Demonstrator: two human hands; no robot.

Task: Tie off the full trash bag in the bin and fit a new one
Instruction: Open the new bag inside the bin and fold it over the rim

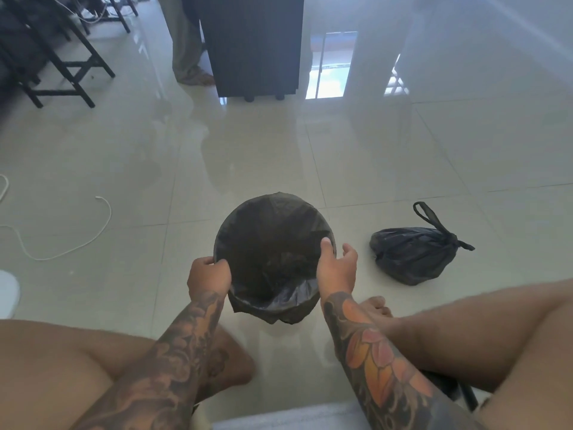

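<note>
Knotted black full bag (414, 257) lies beside the freshly lined bin (274, 231).

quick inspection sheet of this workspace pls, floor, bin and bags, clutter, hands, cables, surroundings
surface: glossy pale tiled floor, reflections on it, no spills seen
job's things: round bin upright on the floor, new black liner folded over its rim; tied-off full bag lying on the floor to the bin's right, apart from it
clutter: white object at the left edge, cut off, cannot tell what it is
grippers: left hand gripping the liner at the rim's left side; right hand on the right side, thumb inside the rim
cables: white cable loose on the floor at left
surroundings: black chair frames at top left, dark cabinet at the top, another person's leg beside it
</note>
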